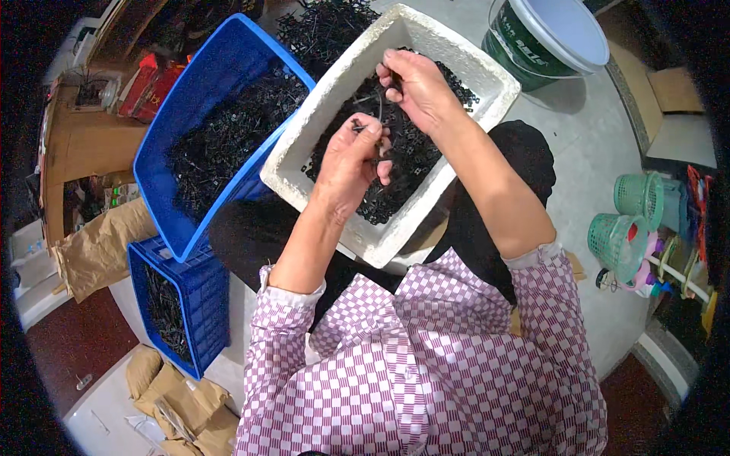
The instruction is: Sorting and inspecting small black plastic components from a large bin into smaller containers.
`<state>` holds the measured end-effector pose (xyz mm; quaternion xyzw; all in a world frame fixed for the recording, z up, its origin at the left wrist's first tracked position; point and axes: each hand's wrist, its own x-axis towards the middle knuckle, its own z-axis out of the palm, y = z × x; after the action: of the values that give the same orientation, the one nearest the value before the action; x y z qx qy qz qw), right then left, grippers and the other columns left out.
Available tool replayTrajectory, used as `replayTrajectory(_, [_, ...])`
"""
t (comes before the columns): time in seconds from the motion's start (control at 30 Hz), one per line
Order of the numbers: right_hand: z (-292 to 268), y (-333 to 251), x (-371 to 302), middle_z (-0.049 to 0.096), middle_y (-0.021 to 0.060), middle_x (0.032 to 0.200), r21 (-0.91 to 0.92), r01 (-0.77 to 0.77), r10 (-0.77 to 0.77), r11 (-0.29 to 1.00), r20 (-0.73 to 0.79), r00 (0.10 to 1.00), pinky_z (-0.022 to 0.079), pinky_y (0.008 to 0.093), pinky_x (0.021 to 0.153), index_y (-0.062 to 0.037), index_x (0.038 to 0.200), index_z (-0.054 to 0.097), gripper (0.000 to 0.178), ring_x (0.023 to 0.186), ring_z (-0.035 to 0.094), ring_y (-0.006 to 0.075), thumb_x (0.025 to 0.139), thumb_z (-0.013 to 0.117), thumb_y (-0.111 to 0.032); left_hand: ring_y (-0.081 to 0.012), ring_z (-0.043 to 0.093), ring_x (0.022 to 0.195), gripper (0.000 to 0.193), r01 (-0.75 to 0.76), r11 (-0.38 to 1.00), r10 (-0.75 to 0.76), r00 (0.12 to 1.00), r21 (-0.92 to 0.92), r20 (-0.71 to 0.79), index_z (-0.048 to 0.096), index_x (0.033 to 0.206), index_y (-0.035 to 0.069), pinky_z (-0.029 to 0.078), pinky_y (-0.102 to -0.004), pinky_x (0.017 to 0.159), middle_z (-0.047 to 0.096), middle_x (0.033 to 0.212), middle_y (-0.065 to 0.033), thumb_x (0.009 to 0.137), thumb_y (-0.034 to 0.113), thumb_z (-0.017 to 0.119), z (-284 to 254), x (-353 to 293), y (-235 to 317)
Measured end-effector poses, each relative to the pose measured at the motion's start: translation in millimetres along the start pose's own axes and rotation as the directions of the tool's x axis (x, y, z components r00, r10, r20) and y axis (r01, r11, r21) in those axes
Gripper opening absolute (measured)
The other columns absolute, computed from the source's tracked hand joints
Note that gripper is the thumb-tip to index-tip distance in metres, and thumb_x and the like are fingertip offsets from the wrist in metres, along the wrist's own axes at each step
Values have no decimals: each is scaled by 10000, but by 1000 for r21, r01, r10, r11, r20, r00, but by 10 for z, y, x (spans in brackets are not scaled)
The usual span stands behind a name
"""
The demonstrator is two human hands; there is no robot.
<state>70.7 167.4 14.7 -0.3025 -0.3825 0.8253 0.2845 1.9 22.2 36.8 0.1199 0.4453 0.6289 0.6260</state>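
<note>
Darkness from the fisheye rim cuts off every corner of the view, and the small black parts [411,163] are too fine to tell apart: they read only as a tangled mass of dark pieces. The person's lap is mostly hidden under the white foam box [319,121] and the checked purple-and-white sleeves.

The floor [601,152] is pale grey concrete, with a dark red strip at the lower left. A large blue plastic tub [205,76] leans against the left wall of the foam box, holding more black pieces, and a blue crate [199,304] stands below it beside brown paper sacks [99,243]. A green bucket with a white lid [544,34] sits beyond the box's far right corner. Two green baskets [627,220] stand well apart at the right edge of the floor, next to things too small to name.

Over the middle of the foam box, the left hand [350,163] is closed, thumb and fingers pinching a small black piece [357,124] at its fingertips, just above the heap. The right hand [414,87] hovers near the box's far wall, fingers curled and pinched on another thin dark piece that is hard to make out. The two hands are near each other, not touching, with a thin strand seeming to run between them.
</note>
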Motion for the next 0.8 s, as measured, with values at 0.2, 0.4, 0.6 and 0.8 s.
replayTrajectory(0.2, [-170, -85, 69, 527, 2, 760, 122, 59, -29, 991, -235, 972, 359, 195, 500, -49, 858, 528, 145, 607, 447, 80, 885, 495, -187, -124, 497, 515, 123, 14, 999, -9, 992, -36, 130, 469, 861, 108, 419, -231, 398, 521, 730, -22, 882, 216, 523, 30, -27, 32])
replayTrajectory(0.4, [0, -105, -208, 548, -1, 815, -116, -110, 136, 987, 244, 960, 359, 164, 504, -32, 983, 541, 169, 634, 457, 51, 876, 517, -162, -126, 507, 587, 147, -140, 936, 139, 990, -324, -25, 488, 889, 104, 445, -272, 468, 550, 758, -25, 882, 247, 521, -269, 88, 213])
replayTrajectory(0.6, [131, -35, -303, 567, -5, 842, -197, -67, 158, 978, 495, 854, 368, 157, 509, -35, 1022, 545, 214, 670, 491, 27, 849, 569, -159, -128, 514, 573, 155, -183, 941, 163, 982, -284, -93, 492, 904, 106, 452, -285, 498, 563, 765, -32, 885, 259, 515, -248, 72, 224])
replayTrajectory(0.8, [174, 24, -298, 567, -5, 801, -274, -49, 163, 960, 409, 898, 392, 160, 506, -34, 970, 548, 186, 634, 528, 31, 842, 583, -165, -137, 531, 563, 153, -236, 962, 230, 971, -138, -59, 461, 901, 107, 476, -285, 489, 575, 782, -50, 896, 255, 499, -225, 117, 198])
